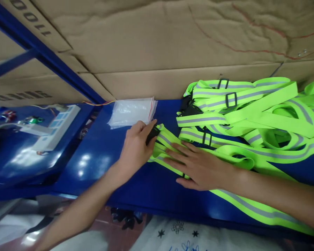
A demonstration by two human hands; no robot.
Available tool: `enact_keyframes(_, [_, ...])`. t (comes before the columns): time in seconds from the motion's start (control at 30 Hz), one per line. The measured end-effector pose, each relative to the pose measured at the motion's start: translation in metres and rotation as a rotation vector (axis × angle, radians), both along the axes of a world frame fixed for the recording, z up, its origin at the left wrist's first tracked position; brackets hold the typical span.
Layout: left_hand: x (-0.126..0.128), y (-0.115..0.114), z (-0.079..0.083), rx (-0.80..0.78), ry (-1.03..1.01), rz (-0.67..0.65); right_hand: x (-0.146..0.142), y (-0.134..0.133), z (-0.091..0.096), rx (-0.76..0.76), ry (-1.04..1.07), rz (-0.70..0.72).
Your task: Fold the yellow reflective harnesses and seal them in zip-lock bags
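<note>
My left hand point(138, 143) is closed around a black plastic buckle point(153, 134) at the end of a neon-yellow reflective strap point(167, 136). Flat on the same strap, just to the right, lies my right hand point(196, 164) with its fingers stretched out. The strap has a grey stripe along it and runs under the right hand toward the right. Behind the hands is a tangled pile of similar reflective straps point(251, 108) with black sliders and buckles. Clear plastic bags point(132, 111) lie just beyond my left hand.
The blue tabletop point(94, 157) has a cardboard wall point(157, 42) behind it. At the left, a white power strip point(57, 129) rests beside a blue metal frame point(54, 62). Patterned white fabric point(178, 233) shows below the front edge.
</note>
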State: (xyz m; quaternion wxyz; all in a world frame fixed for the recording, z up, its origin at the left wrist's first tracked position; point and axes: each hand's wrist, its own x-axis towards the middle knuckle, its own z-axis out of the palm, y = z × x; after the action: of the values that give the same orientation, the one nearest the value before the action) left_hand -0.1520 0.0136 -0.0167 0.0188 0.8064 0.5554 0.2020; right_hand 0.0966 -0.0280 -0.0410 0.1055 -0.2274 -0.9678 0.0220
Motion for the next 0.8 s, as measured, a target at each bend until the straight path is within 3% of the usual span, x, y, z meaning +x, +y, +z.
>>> enact_keyframes(0.07, [0.006, -0.004, -0.009, 0.05, 0.007, -0.09, -0.004, 0.0, -0.001, 0.024, 0.008, -0.008])
enact_keyframes(0.13, [0.013, -0.008, -0.015, 0.004, 0.026, -0.191, -0.006, -0.001, -0.002, 0.04, 0.017, -0.029])
enact_keyframes(0.4, [0.011, -0.013, 0.003, -0.61, -0.107, -0.322, -0.005, -0.004, -0.001, 0.101, 0.056, -0.064])
enact_keyframes(0.5, [0.006, -0.009, 0.004, -0.596, -0.137, -0.295, -0.004, -0.002, 0.0, 0.093, 0.065, -0.068])
enact_keyframes(0.63, [0.008, -0.004, -0.002, -0.476, -0.172, -0.146, -0.003, -0.001, 0.001, 0.065, 0.073, -0.052])
enact_keyframes(0.8, [0.012, 0.0, 0.002, -0.56, -0.306, -0.077, -0.001, -0.003, 0.003, 0.016, 0.094, -0.003])
